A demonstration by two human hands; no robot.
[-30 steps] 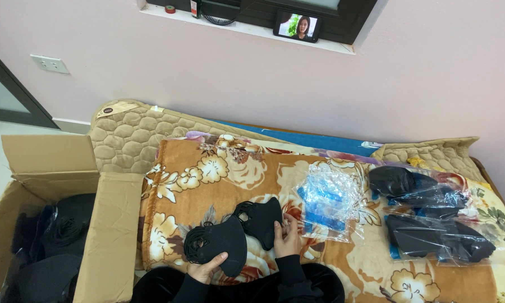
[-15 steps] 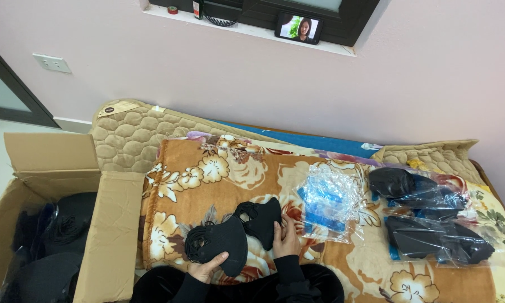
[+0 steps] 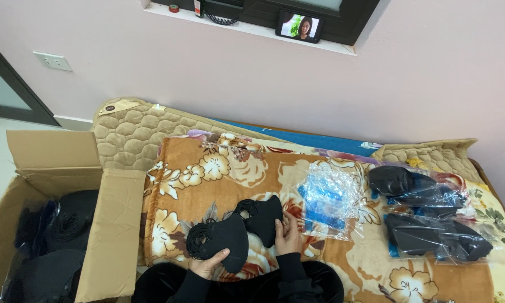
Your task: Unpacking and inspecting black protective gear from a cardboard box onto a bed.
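Two hands are working low in the frame: your left hand (image 3: 209, 265) is gripping the nearer black fabric piece (image 3: 219, 240) from below, thumb curling over its lower edge, while your right hand (image 3: 287, 231) is lying mostly open, fingers (image 3: 290, 221) spread flat against the right edge of the second black fabric piece (image 3: 262, 216). Both pieces are lying between your hands, overlapping, on the floral blanket (image 3: 207, 174) just in front of your lap; together they are running on a slant from lower left up to upper right, so the left hand is sitting at the low end and the right hand beside the high end. Further right, near your right hand but not touching it, a crumpled clear plastic bag (image 3: 330, 197) is lying on the blanket. Well beyond it, two bagged dark bundles (image 3: 426, 216) are resting by the bed's right side. To your left, an open cardboard box (image 3: 104, 235) is holding more dark fabric.
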